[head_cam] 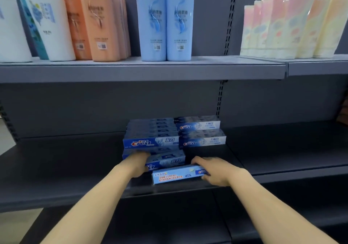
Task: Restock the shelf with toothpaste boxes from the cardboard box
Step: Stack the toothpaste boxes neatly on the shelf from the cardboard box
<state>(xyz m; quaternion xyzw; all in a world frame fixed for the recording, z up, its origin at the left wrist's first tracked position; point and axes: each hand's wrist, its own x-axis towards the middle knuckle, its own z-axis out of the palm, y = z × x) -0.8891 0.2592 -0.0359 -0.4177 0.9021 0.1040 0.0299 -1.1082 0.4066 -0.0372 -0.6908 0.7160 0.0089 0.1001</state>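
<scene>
From the left, I see the dark shelf (56,161) bare, then toothpaste boxes: a full stack (151,136) at centre, two shorter tiers (202,134) just right of it, and open shelf space beyond. I judge restocking partly done, with room left; the cardboard box is out of view, so I cannot tell how many remain. My left hand (138,162) reaches in, fingers curled round the end of a front box (167,160) lying before the stack. My right hand (212,170) grasps the right end of another box (177,176), tilted at the shelf's front edge.
</scene>
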